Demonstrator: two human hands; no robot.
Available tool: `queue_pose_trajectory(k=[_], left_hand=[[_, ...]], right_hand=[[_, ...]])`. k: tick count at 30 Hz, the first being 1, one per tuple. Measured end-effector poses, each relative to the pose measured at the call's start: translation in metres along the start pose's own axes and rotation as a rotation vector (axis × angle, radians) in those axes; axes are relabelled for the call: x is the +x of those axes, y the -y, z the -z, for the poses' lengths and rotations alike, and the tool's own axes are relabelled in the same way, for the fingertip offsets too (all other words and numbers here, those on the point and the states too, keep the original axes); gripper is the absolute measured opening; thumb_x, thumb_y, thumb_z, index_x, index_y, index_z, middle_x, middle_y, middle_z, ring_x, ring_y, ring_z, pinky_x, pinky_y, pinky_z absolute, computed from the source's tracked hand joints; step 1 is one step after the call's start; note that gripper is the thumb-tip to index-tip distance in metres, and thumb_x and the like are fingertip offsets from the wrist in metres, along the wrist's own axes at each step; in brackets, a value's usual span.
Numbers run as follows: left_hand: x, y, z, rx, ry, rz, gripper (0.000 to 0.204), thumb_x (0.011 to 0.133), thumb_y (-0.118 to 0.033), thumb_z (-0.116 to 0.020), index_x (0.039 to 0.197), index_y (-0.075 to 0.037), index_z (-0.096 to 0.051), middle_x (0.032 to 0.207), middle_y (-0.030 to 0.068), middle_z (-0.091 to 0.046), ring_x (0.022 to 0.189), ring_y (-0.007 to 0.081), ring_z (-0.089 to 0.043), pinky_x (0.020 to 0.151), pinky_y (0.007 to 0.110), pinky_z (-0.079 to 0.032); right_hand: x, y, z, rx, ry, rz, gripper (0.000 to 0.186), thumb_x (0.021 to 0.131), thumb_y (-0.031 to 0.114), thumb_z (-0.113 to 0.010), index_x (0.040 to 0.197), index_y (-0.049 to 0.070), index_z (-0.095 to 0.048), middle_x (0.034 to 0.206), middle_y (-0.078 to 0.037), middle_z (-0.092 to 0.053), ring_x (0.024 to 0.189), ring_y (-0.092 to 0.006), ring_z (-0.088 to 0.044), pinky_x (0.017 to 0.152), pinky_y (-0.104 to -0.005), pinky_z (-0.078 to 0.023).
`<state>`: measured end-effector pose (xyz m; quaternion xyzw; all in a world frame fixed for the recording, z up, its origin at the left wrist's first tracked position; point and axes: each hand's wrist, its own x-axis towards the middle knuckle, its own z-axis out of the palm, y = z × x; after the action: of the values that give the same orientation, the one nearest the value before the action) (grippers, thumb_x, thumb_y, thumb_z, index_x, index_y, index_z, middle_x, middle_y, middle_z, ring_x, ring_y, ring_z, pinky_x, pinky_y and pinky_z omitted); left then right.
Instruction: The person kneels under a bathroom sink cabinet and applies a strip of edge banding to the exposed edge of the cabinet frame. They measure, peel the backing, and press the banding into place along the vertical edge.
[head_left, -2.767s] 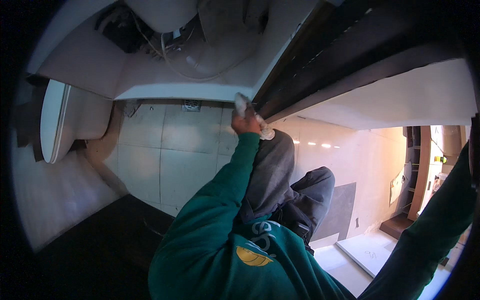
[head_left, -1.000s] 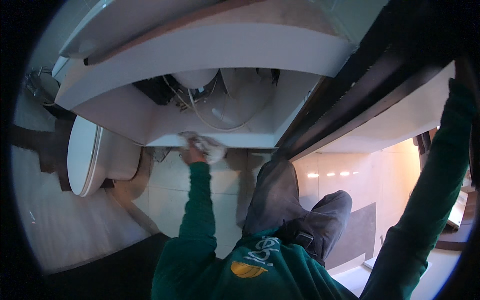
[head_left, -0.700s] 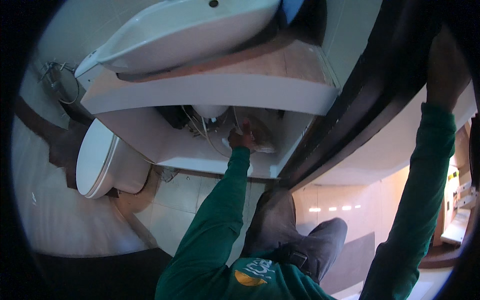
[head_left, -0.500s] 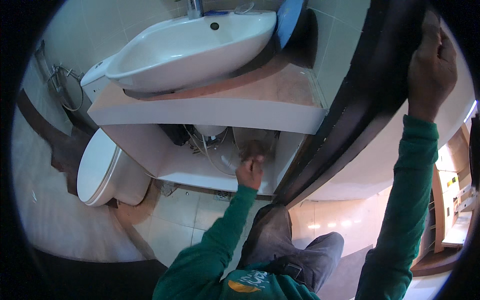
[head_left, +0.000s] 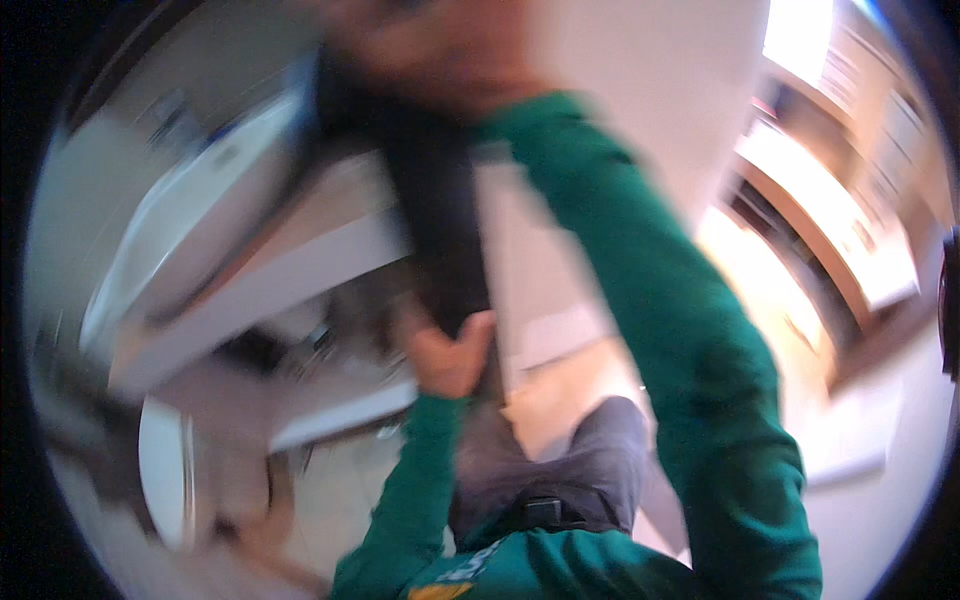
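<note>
My left hand [head_left: 447, 358] is at the lower part of a dark door frame [head_left: 437, 215]. Its thumb stands apart from its blurred fingers, and the dark edge shows between them; whether it touches is unclear. High in the picture, my right hand [head_left: 450, 50] lies across the upper part of the same frame. Motion smears its fingers, so their closing cannot be made out. Left of the frame stands a white washbasin [head_left: 205, 185] on a counter [head_left: 265, 285], with an open recess [head_left: 335, 335] beneath it that holds dark, blurred things.
A white toilet [head_left: 165, 470] stands at the lower left. Right of the door frame is a pale panel [head_left: 640, 90]. Farther right, beyond it, are wooden shelves [head_left: 820, 215] in a bright room. Tiled floor [head_left: 345, 490] shows below the recess.
The view has swung right, so the basin and toilet sit farther left. My left hand has come out of the recess to the door frame. My right hand now appears nearer the top middle.
</note>
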<state>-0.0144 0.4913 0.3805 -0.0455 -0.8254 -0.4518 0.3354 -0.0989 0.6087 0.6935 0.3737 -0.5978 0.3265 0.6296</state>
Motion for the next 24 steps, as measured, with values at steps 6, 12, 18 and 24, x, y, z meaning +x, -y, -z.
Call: queue_pose_trajectory(k=[6, 12, 18, 24], left_hand=[[0.03, -0.027, 0.012, -0.137, -0.039, 0.061, 0.09, 0.077, -0.022, -0.086, 0.146, 0.005, -0.035, 0.14, 0.0198, -0.052, 0.127, 0.0307, -0.052, 0.112, 0.04, -0.038], [0.024, 0.02, 0.019, 0.001, 0.042, -0.021, 0.088, 0.082, -0.026, -0.079, 0.149, 0.002, -0.031, 0.15, 0.0238, -0.039, 0.138, 0.0353, -0.04, 0.117, 0.043, -0.03], [-0.002, 0.086, 0.138, 0.624, 0.688, -0.587, 0.035, 0.088, -0.037, -0.072, 0.11, -0.012, -0.062, 0.115, 0.0152, -0.063, 0.097, 0.0334, -0.06, 0.088, 0.048, -0.047], [0.012, -0.035, 0.172, 0.304, 1.157, -0.551, 0.029, 0.088, -0.036, -0.071, 0.102, -0.011, -0.069, 0.105, 0.0153, -0.069, 0.089, 0.035, -0.066, 0.084, 0.048, -0.051]], right_hand=[[0.017, 0.009, -0.047, -0.131, -0.22, -0.1, 0.129, 0.049, 0.038, -0.08, 0.146, -0.019, -0.016, 0.152, -0.044, -0.009, 0.143, -0.0586, -0.009, 0.119, -0.0636, -0.009], [-0.005, 0.031, -0.036, -0.091, -0.02, -0.216, 0.113, 0.056, 0.027, -0.075, 0.145, -0.018, -0.023, 0.152, -0.043, -0.013, 0.145, -0.0556, -0.013, 0.12, -0.0602, -0.011], [-0.001, 0.055, -0.01, -0.031, 0.069, -0.325, 0.123, 0.056, 0.025, -0.08, 0.151, -0.011, -0.012, 0.157, -0.035, -0.014, 0.149, -0.0467, -0.016, 0.12, -0.0575, -0.015], [-0.004, 0.062, -0.022, 0.058, 0.093, -0.461, 0.113, 0.079, 0.037, -0.077, 0.158, 0.01, 0.0, 0.163, -0.022, -0.014, 0.15, -0.0371, -0.019, 0.121, -0.0559, -0.012]])
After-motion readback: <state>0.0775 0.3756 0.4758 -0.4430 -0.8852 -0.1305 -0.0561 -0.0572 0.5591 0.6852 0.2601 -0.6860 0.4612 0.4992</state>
